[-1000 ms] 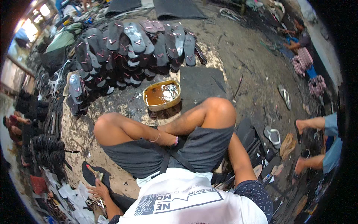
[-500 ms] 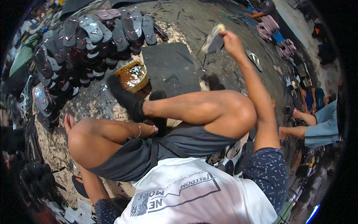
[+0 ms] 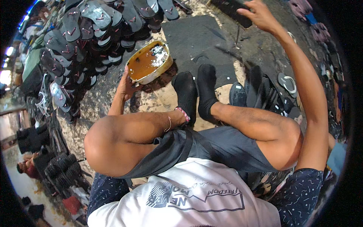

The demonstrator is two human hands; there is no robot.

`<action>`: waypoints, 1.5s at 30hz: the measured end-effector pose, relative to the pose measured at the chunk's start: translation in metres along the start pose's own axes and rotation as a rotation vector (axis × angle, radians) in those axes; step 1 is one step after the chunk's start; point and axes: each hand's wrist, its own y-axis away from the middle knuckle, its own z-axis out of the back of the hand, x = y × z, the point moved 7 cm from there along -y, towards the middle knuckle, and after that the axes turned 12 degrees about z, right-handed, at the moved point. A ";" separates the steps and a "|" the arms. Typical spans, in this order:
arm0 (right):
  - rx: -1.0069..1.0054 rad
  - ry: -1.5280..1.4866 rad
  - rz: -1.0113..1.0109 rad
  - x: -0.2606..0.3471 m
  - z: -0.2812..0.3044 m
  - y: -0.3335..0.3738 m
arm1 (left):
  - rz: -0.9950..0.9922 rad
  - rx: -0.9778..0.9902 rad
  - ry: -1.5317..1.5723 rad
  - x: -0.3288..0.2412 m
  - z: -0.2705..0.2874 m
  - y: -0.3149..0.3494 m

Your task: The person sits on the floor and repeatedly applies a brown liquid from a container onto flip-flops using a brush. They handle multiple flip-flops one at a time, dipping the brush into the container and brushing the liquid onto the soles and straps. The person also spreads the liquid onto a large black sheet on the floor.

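My left hand [image 3: 127, 85] is at the near left side of a yellowish plastic tub [image 3: 153, 75], its fingers against the wall. Inside the tub is amber-brown liquid [image 3: 147, 62] with shiny patches and dark specks. My right hand [image 3: 261, 17] is raised at the upper right, closed on one end of a dark flat slab [image 3: 230, 12] with a brownish edge. Whether it is a sandal sole I cannot tell. Beyond the tub lies a dark rectangular mat [image 3: 193, 34].
A large heap of dark flip-flops [image 3: 96, 17] with pinkish straps fills the upper left. My socked feet [image 3: 185, 89] rest right of the tub. Several dark soles [image 3: 261, 90] and a pale-strapped flip-flop [image 3: 288, 84] lie to the right. Bundled black items [image 3: 62, 170] are at the lower left.
My left hand has come up from low at my side to the tub. My right hand still holds the slab, now turned differently. My right foot has shifted right, and the view has moved.
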 end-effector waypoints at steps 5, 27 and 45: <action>0.158 -0.961 0.128 0.092 -0.137 -0.074 | 0.057 0.017 0.061 0.011 0.009 0.018; 0.203 -1.445 -0.153 0.062 -0.024 -0.131 | -0.075 0.176 0.196 -0.224 -0.153 0.042; 0.077 -1.806 -0.577 -0.097 0.266 -0.131 | 0.019 0.173 0.119 -0.414 -0.378 0.152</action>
